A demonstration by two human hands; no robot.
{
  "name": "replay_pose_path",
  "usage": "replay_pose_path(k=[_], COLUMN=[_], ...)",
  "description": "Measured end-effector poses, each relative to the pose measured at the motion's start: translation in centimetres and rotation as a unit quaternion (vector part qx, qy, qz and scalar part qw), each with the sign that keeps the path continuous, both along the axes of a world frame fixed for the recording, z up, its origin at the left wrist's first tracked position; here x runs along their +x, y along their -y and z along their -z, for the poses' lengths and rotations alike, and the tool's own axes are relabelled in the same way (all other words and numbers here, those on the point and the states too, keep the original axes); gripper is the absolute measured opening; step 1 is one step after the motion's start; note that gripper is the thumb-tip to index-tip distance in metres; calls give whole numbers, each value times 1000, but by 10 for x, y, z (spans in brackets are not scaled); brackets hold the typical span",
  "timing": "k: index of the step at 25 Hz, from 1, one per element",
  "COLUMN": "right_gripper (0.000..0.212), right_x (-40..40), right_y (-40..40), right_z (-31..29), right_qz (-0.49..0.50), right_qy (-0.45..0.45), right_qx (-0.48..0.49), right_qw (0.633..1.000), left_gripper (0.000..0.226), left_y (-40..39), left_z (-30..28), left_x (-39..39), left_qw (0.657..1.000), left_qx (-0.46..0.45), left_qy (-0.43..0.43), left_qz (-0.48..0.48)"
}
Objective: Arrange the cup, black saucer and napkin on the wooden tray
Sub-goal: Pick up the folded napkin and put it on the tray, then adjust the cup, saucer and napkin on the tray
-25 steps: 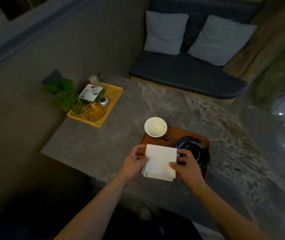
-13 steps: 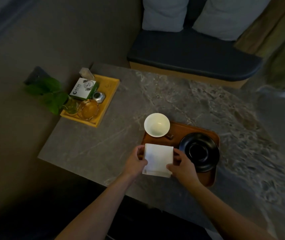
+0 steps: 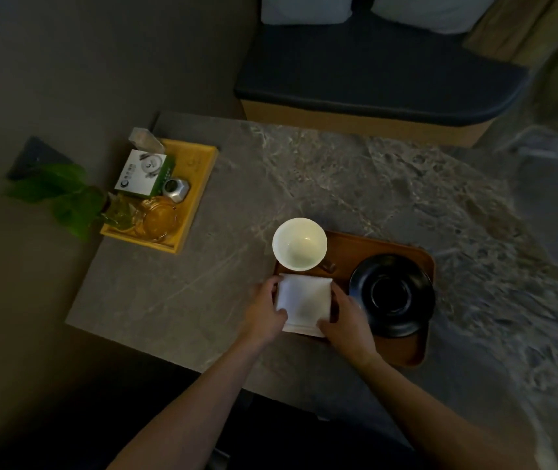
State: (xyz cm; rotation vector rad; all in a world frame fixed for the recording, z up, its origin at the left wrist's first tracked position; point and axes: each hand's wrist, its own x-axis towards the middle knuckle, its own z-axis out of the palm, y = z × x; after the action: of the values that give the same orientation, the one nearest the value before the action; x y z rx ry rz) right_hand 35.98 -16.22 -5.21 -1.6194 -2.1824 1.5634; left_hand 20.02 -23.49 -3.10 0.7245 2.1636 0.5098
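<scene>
Dim light falls on a grey marble counter [image 3: 304,171] set before a dark cushioned bench [image 3: 382,76], where I am laying out a tea service. On the wooden tray [image 3: 416,347] at my side of the counter, the white cup [image 3: 299,244] stands upright and empty at the far left corner, while the black saucer [image 3: 392,295] sits on the tray's right half, well apart from the cup. Between them, nearer to me, lies the folded white napkin [image 3: 304,301], which I hold by its two sides: my left hand [image 3: 264,313] pinches the left edge, thumb on top, and my right hand [image 3: 347,320] grips the right edge the same way. The napkin looks to rest on the tray's left part, just below the cup, though its near edge seems to overhang the tray's rim; I cannot tell for certain in this light. By my reckoning the job is almost done: all three pieces are on the tray, and what remains is to square the napkin, let go, and perhaps set the cup on the saucer if that is wanted. A yellow tray [image 3: 203,184] of small items, with a green plant [image 3: 60,195] beside it, stands untouched at the counter's far left.
</scene>
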Motion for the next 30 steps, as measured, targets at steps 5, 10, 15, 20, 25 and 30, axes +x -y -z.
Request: replay_pose_path(k=[5,10,15,20,25,30], right_gripper=[79,81,84,81,51,45], right_x=[-7,-16,-22,-22,-19,-19], right_y=[9,17,24,25,16,-31], right_z=[-3,-7,-12,-17,-33,-43], right_qz=[19,59,76,50,34,20], right_qy=[18,31,45,81,116,122], right_qx=[14,14,24,40,203,245], right_qw=[1000,998,996,995,972,962], left_gripper=[60,54,56,50,26,52], left_y=[3,9,8,6,-4,-50], left_z=[6,15,23,21,10,-5], left_x=[-11,-23,-38,-52,-84,-123], left_qw=[994,974,940,938,937,935], left_qx=[4,32,68,85,114,124], left_qy=[-40,-93,-157,-125,-85,-139], left_qz=[103,206,296,313,320,303])
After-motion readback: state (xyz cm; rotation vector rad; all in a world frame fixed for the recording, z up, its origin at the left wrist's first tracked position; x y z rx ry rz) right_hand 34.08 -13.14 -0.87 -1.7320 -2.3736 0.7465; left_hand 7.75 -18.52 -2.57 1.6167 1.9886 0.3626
